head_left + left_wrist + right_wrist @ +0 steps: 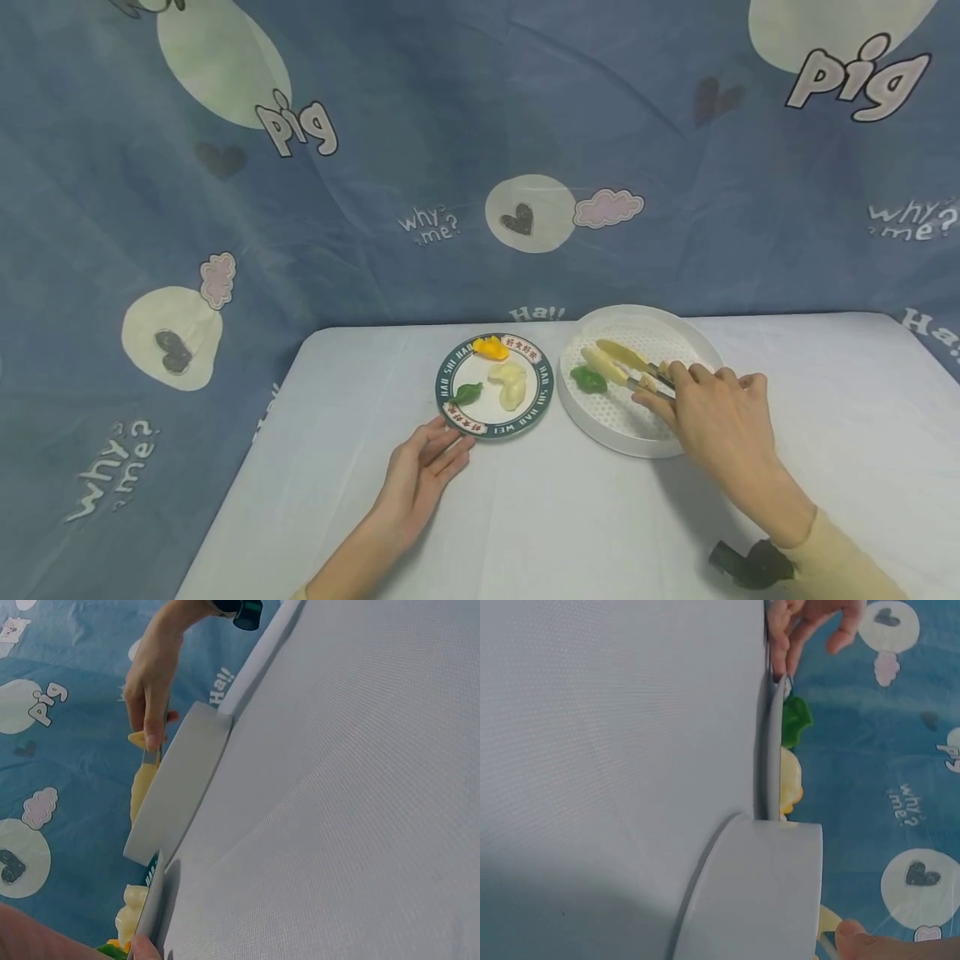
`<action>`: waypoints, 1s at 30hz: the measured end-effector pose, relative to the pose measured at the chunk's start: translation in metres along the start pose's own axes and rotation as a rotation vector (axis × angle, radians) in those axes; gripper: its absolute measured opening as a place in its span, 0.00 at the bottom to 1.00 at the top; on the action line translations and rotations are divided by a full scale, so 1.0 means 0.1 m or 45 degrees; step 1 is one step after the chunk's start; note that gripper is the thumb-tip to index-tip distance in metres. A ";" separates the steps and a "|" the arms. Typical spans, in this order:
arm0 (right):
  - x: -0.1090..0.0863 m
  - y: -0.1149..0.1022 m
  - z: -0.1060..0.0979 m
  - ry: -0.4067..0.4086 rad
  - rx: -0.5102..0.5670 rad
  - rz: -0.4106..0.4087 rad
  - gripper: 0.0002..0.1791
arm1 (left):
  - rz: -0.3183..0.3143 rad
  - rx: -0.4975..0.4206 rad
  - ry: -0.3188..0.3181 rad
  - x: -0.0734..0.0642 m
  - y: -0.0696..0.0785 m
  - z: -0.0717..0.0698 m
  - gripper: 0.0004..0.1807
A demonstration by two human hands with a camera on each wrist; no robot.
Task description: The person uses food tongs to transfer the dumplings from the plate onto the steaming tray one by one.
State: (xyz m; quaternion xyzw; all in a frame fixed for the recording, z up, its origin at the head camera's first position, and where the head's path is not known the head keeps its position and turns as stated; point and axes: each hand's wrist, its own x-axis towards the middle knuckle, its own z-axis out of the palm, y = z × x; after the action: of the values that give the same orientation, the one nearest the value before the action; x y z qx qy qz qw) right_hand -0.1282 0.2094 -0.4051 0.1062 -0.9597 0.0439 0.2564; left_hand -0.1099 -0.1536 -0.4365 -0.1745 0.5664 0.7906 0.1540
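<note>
My right hand [723, 417] grips metal tongs with yellow tips [618, 367] over a round white tray [600, 429] with a perforated base. The tong tips stand apart, close to a green pepper-like piece [588, 380] in the tray. Small pale-yellow bits show by the tongs' metal arms, partly covered. My left hand [420, 479] touches the near-left rim of a green-bordered plate [495, 430], its fingers loosely extended. On that plate lie a green pepper-like piece [467, 394], a yellow-orange piece [491, 348] and pale, curved pieces [512, 386]. In the left wrist view, the thumb [144, 949] meets the plate's edge.
Plate and tray stand side by side near the far edge of a white-covered table [562, 517]. Behind it hangs a blue printed cloth [420, 275]. A dark device [752, 565] sits by the right sleeve [832, 562]. The tray's side wall [180, 784] rises well above the table.
</note>
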 end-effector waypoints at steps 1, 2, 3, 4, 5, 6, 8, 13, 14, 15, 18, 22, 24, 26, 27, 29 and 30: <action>0.00 0.00 0.00 0.005 0.000 -0.003 0.30 | 0.001 0.002 -0.007 0.00 0.00 0.00 0.39; -0.01 0.01 0.01 0.015 -0.003 -0.008 0.30 | 0.003 0.003 -0.013 0.00 0.00 0.00 0.39; -0.01 0.01 0.01 0.024 -0.004 -0.013 0.31 | 0.005 0.006 -0.019 0.01 0.00 0.00 0.40; -0.01 0.01 0.02 0.026 -0.003 -0.010 0.31 | 0.006 0.004 -0.021 0.01 0.00 0.00 0.40; -0.01 0.01 0.02 0.032 -0.004 -0.010 0.31 | 0.009 0.003 -0.024 0.01 0.00 0.00 0.40; -0.01 0.02 0.02 0.037 -0.004 -0.010 0.32 | 0.010 0.002 -0.027 0.01 0.00 0.00 0.40; -0.01 0.02 0.02 0.046 -0.011 -0.009 0.33 | 0.012 0.004 -0.027 0.01 0.01 0.00 0.41; 0.00 0.03 0.00 0.096 -0.020 -0.027 0.36 | 0.010 0.002 -0.023 0.02 0.01 0.00 0.41; 0.00 0.03 0.00 0.106 -0.017 -0.026 0.36 | 0.011 0.000 -0.023 0.02 0.01 0.00 0.41; 0.00 0.02 -0.01 0.113 -0.014 -0.027 0.37 | 0.010 -0.001 -0.024 0.02 0.01 0.00 0.41; 0.00 0.02 -0.02 0.120 -0.001 -0.013 0.37 | 0.008 -0.001 -0.030 0.02 0.01 0.01 0.41; 0.00 0.02 -0.05 0.121 0.003 -0.003 0.38 | 0.007 0.005 -0.033 0.01 0.00 0.01 0.41; 0.00 0.02 -0.08 0.104 0.002 0.006 0.37 | 0.006 0.012 -0.027 0.01 0.00 0.01 0.41; 0.00 0.01 -0.12 0.057 0.009 0.031 0.36 | 0.003 0.011 -0.021 0.00 0.00 0.01 0.40; 0.00 0.00 -0.14 0.037 0.010 0.039 0.35 | 0.000 0.013 -0.018 0.00 0.00 0.00 0.40; 0.00 -0.03 -0.17 -0.011 0.019 0.059 0.35 | 0.000 0.010 -0.015 0.00 0.01 0.01 0.40; 0.00 -0.05 -0.19 -0.029 0.021 0.065 0.36 | 0.004 0.010 -0.017 -0.01 0.01 0.01 0.40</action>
State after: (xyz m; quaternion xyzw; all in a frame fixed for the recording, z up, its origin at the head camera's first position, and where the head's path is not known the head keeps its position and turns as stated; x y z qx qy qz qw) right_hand -0.1177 0.2069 -0.3890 0.0843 -0.9645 0.0572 0.2435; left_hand -0.1100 -0.1532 -0.4352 -0.1677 0.5687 0.7898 0.1570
